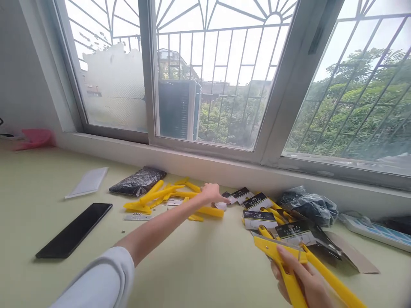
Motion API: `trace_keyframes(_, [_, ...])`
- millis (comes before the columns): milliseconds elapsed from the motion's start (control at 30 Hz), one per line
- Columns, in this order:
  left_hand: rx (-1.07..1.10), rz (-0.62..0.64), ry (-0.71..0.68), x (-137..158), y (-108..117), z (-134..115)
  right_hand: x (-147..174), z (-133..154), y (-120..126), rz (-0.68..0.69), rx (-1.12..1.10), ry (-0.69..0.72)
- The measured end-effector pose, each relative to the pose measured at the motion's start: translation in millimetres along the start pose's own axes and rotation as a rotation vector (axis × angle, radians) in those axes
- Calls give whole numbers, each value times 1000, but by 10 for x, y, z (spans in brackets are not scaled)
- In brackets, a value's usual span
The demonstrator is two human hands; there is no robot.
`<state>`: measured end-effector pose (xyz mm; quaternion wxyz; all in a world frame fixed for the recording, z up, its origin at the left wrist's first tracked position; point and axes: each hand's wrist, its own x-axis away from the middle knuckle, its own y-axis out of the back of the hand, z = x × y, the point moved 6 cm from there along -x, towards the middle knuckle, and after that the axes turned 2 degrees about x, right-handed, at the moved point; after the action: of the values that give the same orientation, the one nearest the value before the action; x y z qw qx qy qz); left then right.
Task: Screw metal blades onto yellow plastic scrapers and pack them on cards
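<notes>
My right hand [300, 276] is closed round a yellow scraper [272, 250], its wide head pointing up and left. A second yellow handle [334, 276] runs along the right of that hand; I cannot tell whether it is gripped too. Stretched across the table, my left hand [211, 193] is over the right end of a pile of loose yellow scraper parts [160, 196]. Its thumb sticks out to the right, near a small white piece [220, 206], while the other fingers are mostly hidden. Nothing shows in its grasp.
Yellow scrapers with black-and-white cards [260, 219] lie at the right. Behind them sits a clear bag of dark items [310, 207], with a power strip [379, 231] further right. A black bag [138, 182], a phone [75, 231] and a white packet [87, 182] lie left.
</notes>
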<state>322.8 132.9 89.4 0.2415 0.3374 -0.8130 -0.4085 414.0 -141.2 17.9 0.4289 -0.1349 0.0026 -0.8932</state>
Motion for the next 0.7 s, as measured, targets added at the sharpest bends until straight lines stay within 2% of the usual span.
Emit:
trace_keyframes(67, [-94, 27, 71, -251, -133, 68, -44, 11, 141, -40, -67, -29])
trace_keyframes(167, [-181, 23, 94, -419, -329, 122, -85, -58, 263, -118, -166, -68])
trace_keyframes(233, [-223, -25, 55, -443, -383, 116, -116, -119, 289, -177, -231, -68])
trace_keyframes(333, [-281, -106, -52, -396, -389, 79, -147, -135, 262, -221, -331, 5])
trace_keyframes(567, [-360, -255, -277, -145, -478, 72, -172, -58, 195, -73, -507, 121])
trace_keyframes(700, [-345, -273, -377, -125, -515, 41, -236, -97, 227, 8, -531, 133])
